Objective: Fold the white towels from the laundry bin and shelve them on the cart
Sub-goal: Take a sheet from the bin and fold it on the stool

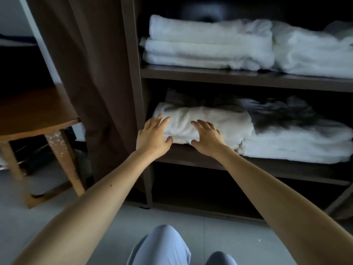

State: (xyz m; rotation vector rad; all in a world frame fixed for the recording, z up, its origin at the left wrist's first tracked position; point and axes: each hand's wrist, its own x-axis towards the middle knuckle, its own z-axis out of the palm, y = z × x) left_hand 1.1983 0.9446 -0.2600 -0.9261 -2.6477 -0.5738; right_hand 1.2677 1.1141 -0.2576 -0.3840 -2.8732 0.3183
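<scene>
Frame centre: left hand (152, 137) and right hand (207, 139), both flat with fingers spread, pressed on the folded white towel (212, 118), probably to seat it squarely on the cart's middle shelf (277, 169). Upper frame, beyond: stacked towels (208, 43) on the upper shelf (229, 77).

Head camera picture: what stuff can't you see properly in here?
Laundry bin: nowhere in the head view.
Dark round shape behind the top towels: head view, lost in shadow and blur.
Grey cloth on the middle shelf: head view, too blurred to name.
Right-hand towel stack: cut off by the right edge.
Bottom shelf: too dark inside.
</scene>
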